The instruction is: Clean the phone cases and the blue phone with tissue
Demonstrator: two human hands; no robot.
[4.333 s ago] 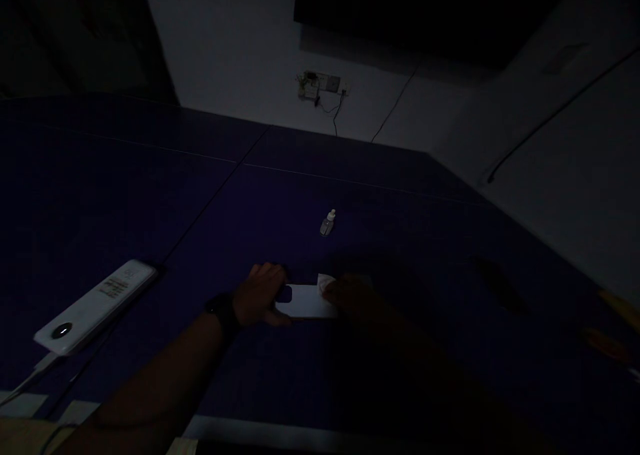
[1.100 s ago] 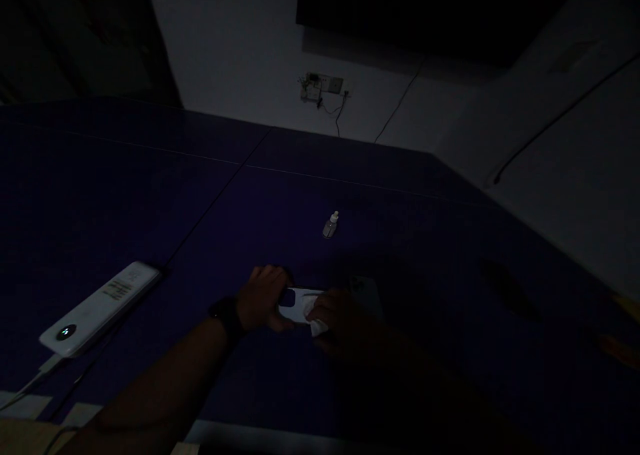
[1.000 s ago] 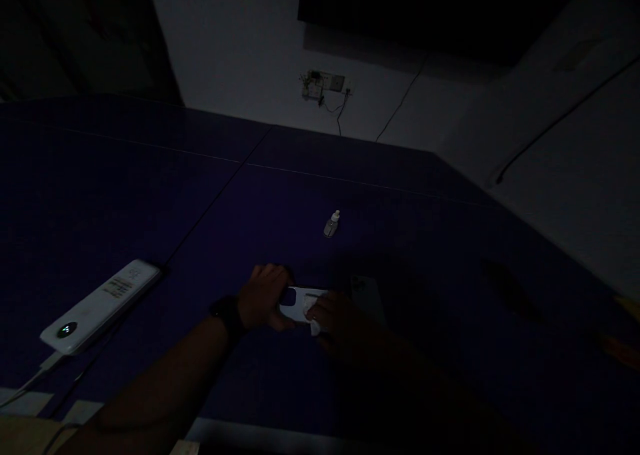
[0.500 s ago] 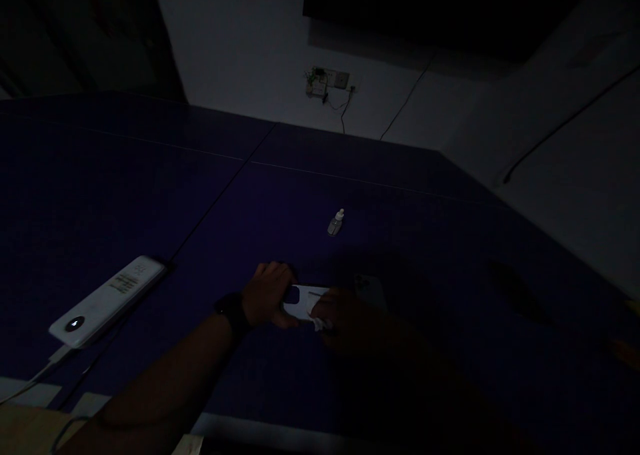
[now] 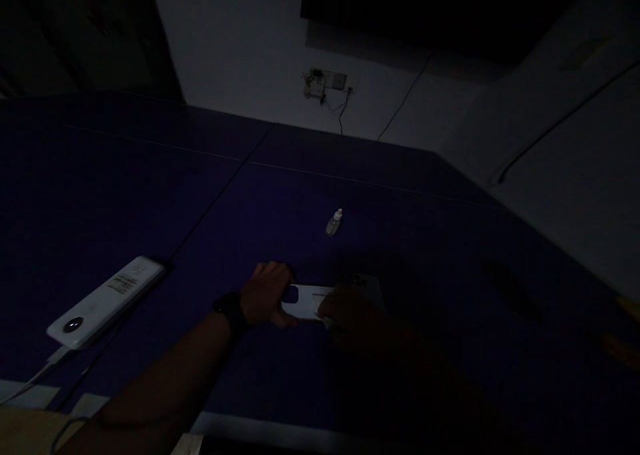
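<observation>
A pale phone case [image 5: 305,312] lies on the dark blue surface, its camera cutout toward the left. My left hand [image 5: 265,295], with a dark watch on the wrist, grips the case's left end between thumb and fingers. My right hand [image 5: 345,312], in deep shadow, presses a small white tissue [image 5: 317,302] onto the case's back; the case's right end is hidden under it. Just right of that hand lies a phone [image 5: 373,288] with its camera lenses up, partly covered by my right arm. Beyond the hands is a small clear bottle [image 5: 333,225] with a white cap.
A white power bank [image 5: 107,302] with a lit round display and a plugged-in cable [image 5: 37,377] sits at left. A dark flat object [image 5: 510,288] lies at right. Wall sockets [image 5: 327,80] with cords are at the back, under a dark screen [image 5: 425,15]. The room is dim.
My right hand has slid slightly right along the phone case with the tissue, baring more of its back. My left hand keeps its grip. The view has shifted slightly.
</observation>
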